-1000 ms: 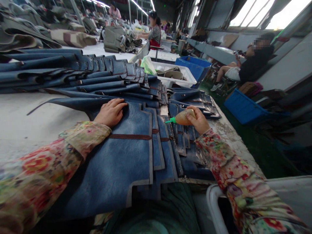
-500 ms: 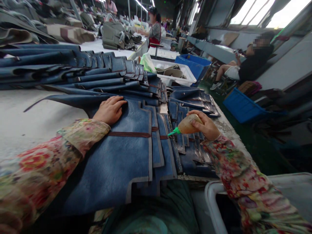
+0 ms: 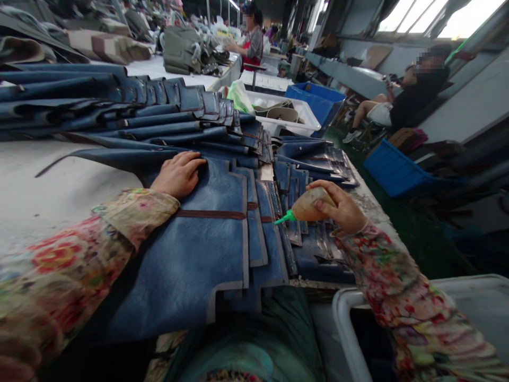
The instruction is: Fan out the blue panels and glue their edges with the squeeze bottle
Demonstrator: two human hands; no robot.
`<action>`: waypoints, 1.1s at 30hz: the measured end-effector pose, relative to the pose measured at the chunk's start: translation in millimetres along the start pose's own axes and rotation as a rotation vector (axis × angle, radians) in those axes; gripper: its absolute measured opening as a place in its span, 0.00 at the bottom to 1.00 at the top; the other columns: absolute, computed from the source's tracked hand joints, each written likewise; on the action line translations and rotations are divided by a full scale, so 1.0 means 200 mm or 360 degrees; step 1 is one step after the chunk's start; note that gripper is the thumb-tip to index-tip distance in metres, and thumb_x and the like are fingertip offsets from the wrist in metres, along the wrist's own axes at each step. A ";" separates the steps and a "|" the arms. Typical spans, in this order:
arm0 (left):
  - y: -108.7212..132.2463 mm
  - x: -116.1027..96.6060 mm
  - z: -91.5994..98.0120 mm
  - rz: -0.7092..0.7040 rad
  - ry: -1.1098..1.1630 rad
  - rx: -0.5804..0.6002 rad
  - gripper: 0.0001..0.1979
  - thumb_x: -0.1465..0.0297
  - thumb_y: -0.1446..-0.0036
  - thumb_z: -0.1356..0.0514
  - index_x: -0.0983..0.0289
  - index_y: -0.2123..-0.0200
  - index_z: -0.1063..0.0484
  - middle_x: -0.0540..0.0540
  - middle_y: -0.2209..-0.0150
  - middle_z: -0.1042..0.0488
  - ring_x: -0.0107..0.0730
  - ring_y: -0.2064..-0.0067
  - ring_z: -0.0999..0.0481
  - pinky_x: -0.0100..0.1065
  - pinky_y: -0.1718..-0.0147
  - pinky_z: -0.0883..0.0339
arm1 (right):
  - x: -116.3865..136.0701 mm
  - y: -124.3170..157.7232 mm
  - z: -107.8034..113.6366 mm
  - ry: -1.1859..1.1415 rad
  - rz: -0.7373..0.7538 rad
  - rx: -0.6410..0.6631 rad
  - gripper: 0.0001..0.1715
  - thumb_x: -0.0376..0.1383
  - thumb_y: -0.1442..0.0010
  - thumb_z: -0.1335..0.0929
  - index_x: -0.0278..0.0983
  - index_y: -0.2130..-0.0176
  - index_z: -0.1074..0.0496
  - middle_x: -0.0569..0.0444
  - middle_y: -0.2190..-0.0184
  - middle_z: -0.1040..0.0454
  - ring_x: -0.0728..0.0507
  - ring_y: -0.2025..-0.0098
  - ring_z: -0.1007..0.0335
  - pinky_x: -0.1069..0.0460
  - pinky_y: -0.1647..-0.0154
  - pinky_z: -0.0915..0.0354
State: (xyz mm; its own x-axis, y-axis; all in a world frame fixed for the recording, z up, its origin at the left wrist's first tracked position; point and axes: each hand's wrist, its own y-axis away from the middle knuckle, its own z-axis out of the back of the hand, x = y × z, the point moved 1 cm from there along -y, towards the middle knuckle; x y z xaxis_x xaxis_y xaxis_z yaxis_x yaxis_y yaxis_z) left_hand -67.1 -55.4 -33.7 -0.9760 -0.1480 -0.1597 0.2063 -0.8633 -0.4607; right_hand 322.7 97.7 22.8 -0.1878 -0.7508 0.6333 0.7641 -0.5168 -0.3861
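My left hand (image 3: 178,174) lies flat, fingers stretched out, on the upper part of a blue leather-like panel (image 3: 191,249) with grey edging and a brown strip across it. More such panels lie beneath it, their right edges staggered. My right hand (image 3: 340,206) is wrapped round a squeeze bottle (image 3: 312,206) of amber liquid, tilted down to the left. Its green nozzle (image 3: 284,217) points at the edge of a lower panel, near the brown strip; whether the tip touches I cannot tell. Shiny wet-looking streaks show along several panel edges right of the nozzle.
Rows of overlapping blue panels (image 3: 159,114) cover the table's far side. A white bin (image 3: 344,313) stands by my right forearm. Beyond the table are a white tub (image 3: 314,124), blue crates (image 3: 393,170), a seated person (image 3: 413,101) and a standing person (image 3: 252,48).
The bottle has shifted very slightly to the right in my right hand. My left hand stays in the same place on the panel. The whole view has tipped a little.
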 end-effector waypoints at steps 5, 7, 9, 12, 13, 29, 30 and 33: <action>0.00 0.00 0.00 0.0002 -0.0011 0.0013 0.23 0.67 0.40 0.52 0.60 0.44 0.32 0.58 0.38 0.37 0.48 0.37 0.40 0.52 0.40 0.44 | 0.09 0.12 0.02 -0.0039 0.0017 0.0221 0.23 0.51 0.42 0.32 0.45 0.50 0.31 0.52 0.55 0.27 0.40 0.56 0.29 0.48 0.58 0.31; 0.00 0.00 0.00 -0.0003 0.0008 0.0006 0.23 0.67 0.40 0.52 0.60 0.44 0.32 0.58 0.38 0.37 0.49 0.37 0.40 0.53 0.40 0.44 | 0.14 0.17 0.03 -0.0071 0.0027 0.0309 0.22 0.51 0.42 0.32 0.45 0.50 0.31 0.52 0.55 0.28 0.40 0.56 0.29 0.49 0.59 0.31; 0.00 0.00 0.00 -0.0010 0.0038 -0.0001 0.23 0.68 0.41 0.51 0.60 0.44 0.32 0.58 0.38 0.37 0.51 0.37 0.40 0.54 0.40 0.44 | 0.18 0.19 0.03 -0.0082 0.0041 0.0308 0.23 0.51 0.42 0.32 0.45 0.50 0.31 0.51 0.54 0.28 0.40 0.55 0.29 0.49 0.60 0.30; 0.00 0.00 0.00 -0.0011 0.0088 -0.0012 0.22 0.68 0.41 0.50 0.58 0.44 0.32 0.58 0.38 0.37 0.52 0.37 0.41 0.55 0.40 0.45 | 0.22 0.19 0.04 -0.0030 0.0085 0.0215 0.23 0.50 0.42 0.31 0.44 0.50 0.32 0.50 0.54 0.29 0.40 0.54 0.30 0.49 0.56 0.31; 0.01 -0.01 0.00 -0.0010 0.0101 -0.0014 0.22 0.68 0.41 0.50 0.58 0.44 0.32 0.57 0.38 0.37 0.52 0.36 0.41 0.56 0.40 0.45 | 0.23 0.19 0.04 -0.0011 0.0104 0.0211 0.23 0.49 0.42 0.31 0.44 0.50 0.32 0.50 0.53 0.29 0.40 0.53 0.30 0.48 0.54 0.31; 0.00 0.00 0.00 0.0001 0.0152 -0.0044 0.20 0.67 0.40 0.49 0.55 0.46 0.31 0.56 0.40 0.35 0.50 0.37 0.41 0.56 0.40 0.45 | 0.33 0.29 0.06 -0.0049 0.0337 0.0448 0.28 0.43 0.44 0.28 0.45 0.45 0.34 0.51 0.52 0.30 0.44 0.47 0.33 0.55 0.45 0.36; 0.00 0.00 -0.01 -0.0004 0.0142 -0.0045 0.20 0.67 0.40 0.49 0.55 0.46 0.31 0.56 0.40 0.35 0.51 0.37 0.41 0.56 0.40 0.45 | 0.33 0.29 0.05 -0.0054 0.0361 0.0451 0.28 0.43 0.44 0.28 0.45 0.45 0.34 0.51 0.52 0.30 0.44 0.47 0.34 0.55 0.45 0.36; 0.00 0.01 -0.01 -0.0021 0.0110 -0.0040 0.20 0.68 0.41 0.49 0.55 0.45 0.31 0.56 0.39 0.35 0.51 0.37 0.40 0.56 0.40 0.44 | 0.33 0.28 0.04 -0.0055 0.0423 0.0441 0.28 0.42 0.44 0.27 0.44 0.46 0.34 0.51 0.53 0.30 0.45 0.47 0.34 0.56 0.44 0.37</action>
State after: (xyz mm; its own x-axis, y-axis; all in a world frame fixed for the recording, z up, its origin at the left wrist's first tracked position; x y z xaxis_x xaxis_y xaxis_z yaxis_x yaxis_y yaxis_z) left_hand -68.1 -54.8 -35.2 -0.9717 -0.1022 -0.2129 0.1959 -0.8524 -0.4848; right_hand 358.8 22.1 49.0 0.0564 -0.8268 0.5596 0.9220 -0.1719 -0.3469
